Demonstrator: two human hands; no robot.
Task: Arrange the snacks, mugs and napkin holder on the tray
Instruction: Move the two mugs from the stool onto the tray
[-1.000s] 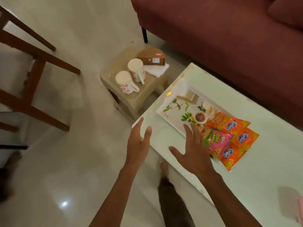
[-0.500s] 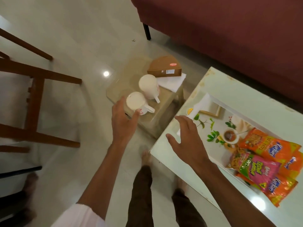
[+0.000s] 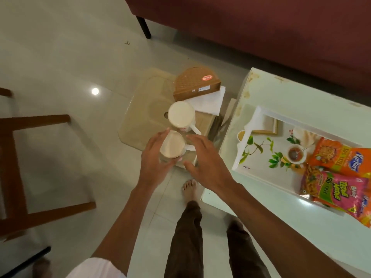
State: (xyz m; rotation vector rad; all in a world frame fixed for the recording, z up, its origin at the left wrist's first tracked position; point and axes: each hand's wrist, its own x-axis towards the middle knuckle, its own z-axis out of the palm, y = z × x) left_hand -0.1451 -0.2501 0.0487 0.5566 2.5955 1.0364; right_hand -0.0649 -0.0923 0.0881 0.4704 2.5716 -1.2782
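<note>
Two white mugs stand on a low beige stool (image 3: 140, 109). My left hand (image 3: 155, 157) wraps around the near mug (image 3: 172, 146) from its left side. My right hand (image 3: 206, 157) hovers open just right of that mug, over its handle. The far mug (image 3: 181, 115) stands untouched behind it. A brown semicircular napkin holder (image 3: 196, 82) lies on white napkins (image 3: 208, 101) at the stool's back. The printed white tray (image 3: 259, 141) sits on the white table, with orange and pink snack packets (image 3: 333, 177) piled at its right end.
The white table (image 3: 301, 227) fills the right side, with a maroon sofa (image 3: 261, 27) behind it. A wooden chair (image 3: 18, 157) stands at the left. My legs and bare feet (image 3: 190, 187) are on the tiled floor between stool and table.
Both hands moved left, from over the table toward the stool. My left hand closed around the near mug, and my right hand came off the table to beside the mug.
</note>
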